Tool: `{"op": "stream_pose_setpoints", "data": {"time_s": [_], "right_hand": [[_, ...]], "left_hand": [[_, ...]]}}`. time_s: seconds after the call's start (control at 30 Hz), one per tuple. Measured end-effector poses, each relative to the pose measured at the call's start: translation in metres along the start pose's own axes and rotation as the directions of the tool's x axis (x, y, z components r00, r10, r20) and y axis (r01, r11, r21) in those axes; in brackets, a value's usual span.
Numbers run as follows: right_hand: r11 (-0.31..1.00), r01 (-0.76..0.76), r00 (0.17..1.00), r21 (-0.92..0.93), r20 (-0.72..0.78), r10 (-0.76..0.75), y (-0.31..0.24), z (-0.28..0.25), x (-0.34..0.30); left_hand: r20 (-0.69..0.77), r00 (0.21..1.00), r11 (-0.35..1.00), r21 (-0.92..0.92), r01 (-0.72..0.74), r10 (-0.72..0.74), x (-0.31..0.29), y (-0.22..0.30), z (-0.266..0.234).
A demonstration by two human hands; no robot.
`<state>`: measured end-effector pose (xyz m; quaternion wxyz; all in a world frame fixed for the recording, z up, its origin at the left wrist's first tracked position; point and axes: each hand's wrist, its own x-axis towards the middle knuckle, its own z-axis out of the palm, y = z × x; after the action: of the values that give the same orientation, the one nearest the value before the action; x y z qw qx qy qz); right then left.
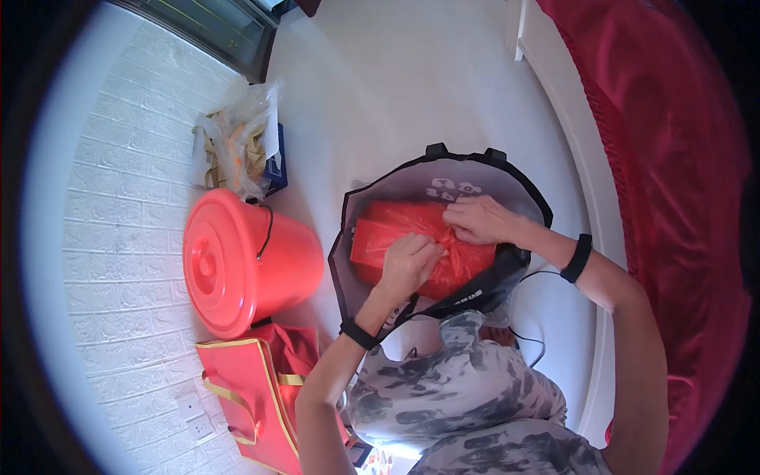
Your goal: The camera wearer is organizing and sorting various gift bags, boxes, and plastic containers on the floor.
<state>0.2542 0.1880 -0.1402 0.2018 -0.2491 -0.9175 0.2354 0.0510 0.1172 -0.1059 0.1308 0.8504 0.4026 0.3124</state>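
Note:
In front of me a black tote bag (538,198) with a grey inside stands wide open on the floor. A bulging red plastic bag (392,222) lies inside it, its top gathered into a twist or knot between my hands. My left hand (412,261) is closed on that gathered plastic from the near side. From the right, my right hand (479,220) pinches the same gathered part, its fingertips close to those of the left. What the red bag contains is hidden.
On the left, by a white brick-patterned wall (119,237), are a lidded red bucket (285,261), a red gift bag (229,380) with gold trim, and a blue box (275,166) with clear plastic wrapping. A bed edge with dark red cloth (665,158) runs along the right.

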Motion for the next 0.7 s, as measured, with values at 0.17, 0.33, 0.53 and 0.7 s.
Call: {"op": "stream_pose_setpoints", "data": {"time_s": [0.17, 0.33, 0.53, 0.7], "right_hand": [[0.995, -0.069, 0.997, 0.073, 0.024, 0.068, 0.003, 0.005, -0.002], [0.959, -0.202, 0.978, 0.199, 0.086, 0.188, -0.007, -0.010, -0.007], [0.940, -0.118, 0.986, 0.321, -0.073, 0.148, -0.014, -0.007, -0.002], [0.999, -0.009, 0.999, 0.043, 0.050, 0.007, -0.011, -0.002, 0.004]], "left_hand": [[-0.003, 0.974, 0.953, -0.206, 0.221, -0.226, -0.019, 0.014, 0.002], [0.144, 0.696, 0.558, -0.495, 0.666, -0.703, -0.027, 0.010, 0.015], [0.074, 0.714, 0.619, -0.440, 0.650, -0.697, -0.023, 0.014, 0.028], [0.157, 0.672, 0.580, -0.390, 0.716, -0.724, -0.022, 0.018, 0.023]]}}
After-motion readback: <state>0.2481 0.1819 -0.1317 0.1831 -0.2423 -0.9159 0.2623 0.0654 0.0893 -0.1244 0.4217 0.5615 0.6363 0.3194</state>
